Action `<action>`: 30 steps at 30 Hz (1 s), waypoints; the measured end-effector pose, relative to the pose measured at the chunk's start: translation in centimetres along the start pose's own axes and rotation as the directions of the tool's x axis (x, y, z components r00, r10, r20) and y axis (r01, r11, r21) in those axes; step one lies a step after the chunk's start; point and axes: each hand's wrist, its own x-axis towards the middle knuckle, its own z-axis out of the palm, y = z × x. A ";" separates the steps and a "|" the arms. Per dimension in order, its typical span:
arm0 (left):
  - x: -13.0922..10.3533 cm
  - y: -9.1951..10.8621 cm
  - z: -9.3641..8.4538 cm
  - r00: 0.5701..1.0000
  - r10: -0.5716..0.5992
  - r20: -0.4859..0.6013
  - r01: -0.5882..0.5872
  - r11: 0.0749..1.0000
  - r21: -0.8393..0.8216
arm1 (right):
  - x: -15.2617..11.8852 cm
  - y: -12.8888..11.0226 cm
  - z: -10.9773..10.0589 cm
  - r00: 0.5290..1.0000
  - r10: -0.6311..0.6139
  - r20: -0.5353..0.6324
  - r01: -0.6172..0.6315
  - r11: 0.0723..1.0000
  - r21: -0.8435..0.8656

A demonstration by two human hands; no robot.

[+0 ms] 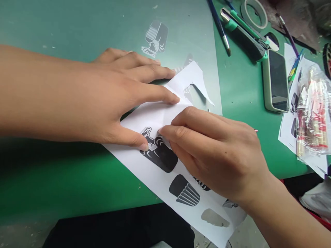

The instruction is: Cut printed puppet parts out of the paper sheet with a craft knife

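Note:
My left hand [124,86] lies with fingers spread, its thumb and index finger pressing on a white paper sheet [152,113]. Black printed shapes dot the sheet, and cut-out holes show at its top and lower end. My right hand [219,148] is closed in a pinch, its fingertips resting on the paper beside a black printed figure [162,155]. What it grips is hidden; only a thin reddish tip pokes out behind the knuckles. Below that figure is a ribbed black shape [184,191]. The sheet hangs over the table's near edge.
A translucent mat [103,24] with a faint printed figure [155,38] covers part of the green table [243,141]. To the right are a paintbrush [219,27], a utility knife [243,36], a tape roll [254,13], a phone [276,81] and a plastic-wrapped bundle [314,113] on papers.

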 end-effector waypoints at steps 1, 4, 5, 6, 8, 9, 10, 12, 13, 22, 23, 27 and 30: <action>0.0 0.0 0.0 1.000 -0.009 0.011 0.009 1.000 -0.003 | -0.1 -0.3 0.1 1.000 0.019 -0.017 -0.019 1.000 -0.008; 0.1 0.0 0.1 1.000 -0.018 0.016 0.018 1.000 -0.015 | -0.5 -1.0 0.3 0.995 0.086 -0.048 -0.087 0.996 -0.025; 0.0 0.0 0.1 1.000 -0.006 0.006 0.006 1.000 -0.020 | -0.6 -1.2 0.3 0.993 0.106 -0.046 -0.107 0.994 -0.026; 0.0 0.0 0.0 1.000 0.007 -0.007 -0.008 1.000 -0.025 | -0.7 -1.3 0.3 0.992 0.124 -0.037 -0.125 0.992 -0.024; 0.0 0.0 0.0 1.000 0.022 -0.022 -0.022 0.999 -0.030 | -0.8 -1.7 0.2 0.987 0.157 -0.018 -0.158 0.987 -0.021; 0.0 0.0 0.0 1.000 0.018 -0.019 -0.019 0.999 -0.030 | -0.9 -1.8 0.2 0.985 0.172 -0.011 -0.172 0.985 -0.024; 0.0 0.0 0.0 1.000 0.009 -0.013 -0.010 1.000 -0.030 | -0.9 -1.9 0.1 0.983 0.185 -0.008 -0.185 0.982 -0.029; 0.0 0.1 0.0 1.000 -0.010 -0.002 0.009 0.999 -0.033 | -0.9 -2.2 0.1 0.978 0.210 -0.009 -0.211 0.977 -0.043; 0.0 0.1 0.0 1.000 -0.015 -0.003 0.015 0.999 -0.038 | -1.0 -2.4 0.1 0.975 0.220 -0.011 -0.221 0.974 -0.046; 0.0 0.1 0.2 1.000 -0.014 -0.015 0.013 0.998 -0.064 | -1.3 -2.9 0.1 0.965 0.262 -0.005 -0.262 0.963 -0.055; 0.0 0.1 0.2 1.000 -0.003 -0.025 0.001 0.998 -0.061 | -1.3 -2.9 0.1 0.965 0.263 -0.008 -0.263 0.963 -0.055; -0.1 0.0 0.2 0.999 0.024 -0.044 -0.026 0.999 -0.042 | -1.3 -3.3 0.1 0.957 0.290 0.000 -0.289 0.955 -0.059; 0.0 0.0 0.1 0.999 0.021 -0.042 -0.022 0.999 -0.031 | -1.2 -3.6 0.2 0.946 0.325 -0.007 -0.325 0.944 -0.060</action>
